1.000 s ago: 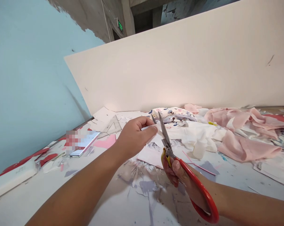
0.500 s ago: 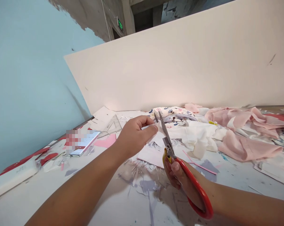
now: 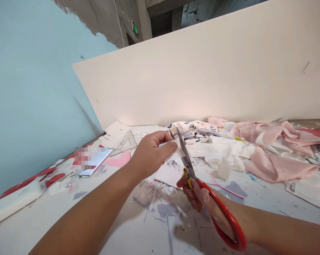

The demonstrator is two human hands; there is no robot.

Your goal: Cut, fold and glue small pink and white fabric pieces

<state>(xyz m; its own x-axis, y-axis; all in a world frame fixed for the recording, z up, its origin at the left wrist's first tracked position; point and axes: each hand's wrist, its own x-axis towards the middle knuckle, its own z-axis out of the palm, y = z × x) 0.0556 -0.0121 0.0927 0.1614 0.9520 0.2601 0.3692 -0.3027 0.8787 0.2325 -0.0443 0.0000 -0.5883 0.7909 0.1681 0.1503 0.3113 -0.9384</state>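
Note:
My left hand (image 3: pixel 156 150) is closed, pinching a small white piece (image 3: pixel 178 142) between thumb and fingers; I cannot tell if it is paper or cloth. My right hand (image 3: pixel 198 198) grips red-handled scissors (image 3: pixel 186 159), thumb through the large loop. Something yellow shows at the scissors' other handle, partly behind the fingers. The blades are slightly parted and point away from me, close beside the left fingertips, with the white piece's edge at them. Below the hands lies a white sheet (image 3: pixel 166 177) among thin paper scraps (image 3: pixel 154 193).
On the left lie a phone (image 3: pixel 98 163), a clear set square (image 3: pixel 127 141), pink paper (image 3: pixel 119 159) and a white box-like object (image 3: pixel 16 200). Pink cloth (image 3: pixel 279 164), white cloth (image 3: pixel 226 161) and floral fabric (image 3: pixel 195 129) are heaped right and behind. A pale board (image 3: pixel 189 81) stands at the back.
The scissors and my right hand have shifted slightly, the handle lower and to the right, the blade tips a little left. The left hand has barely moved and still pinches the white piece.

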